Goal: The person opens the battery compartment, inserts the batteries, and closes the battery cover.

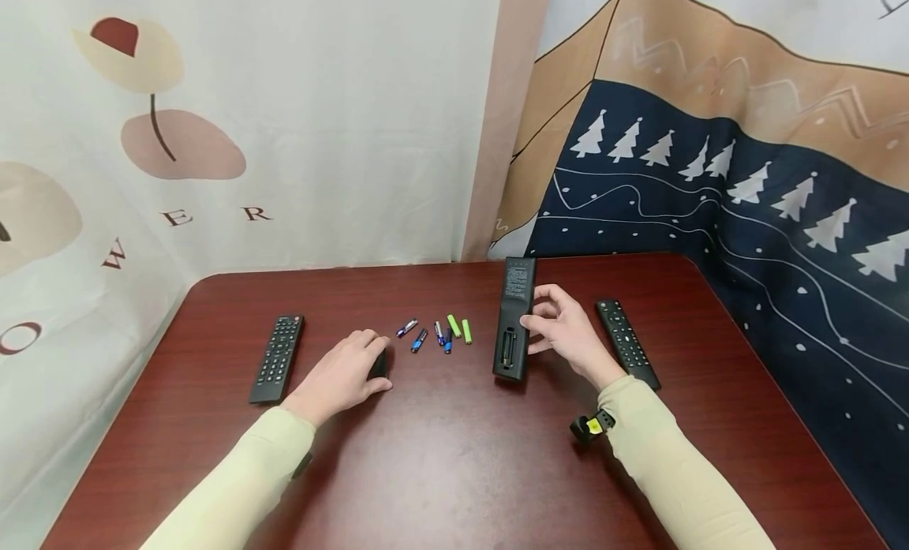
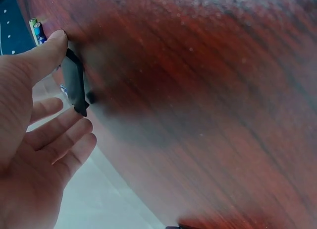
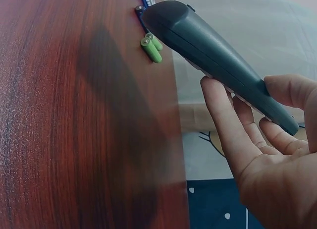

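Note:
My right hand grips a black remote control by its side, thumb on one face and fingers on the other. Its back is turned to the head view, with the battery compartment uncovered at the near end. In the right wrist view the remote is raised off the table, casting a shadow. My left hand holds a small black battery cover between thumb and fingers, low over the table. From the head view, the hand hides much of that cover.
Several blue and green batteries lie between the hands. One black remote lies left of my left hand, buttons up. Another remote lies beyond my right wrist. The brown table meets curtains at its back edge.

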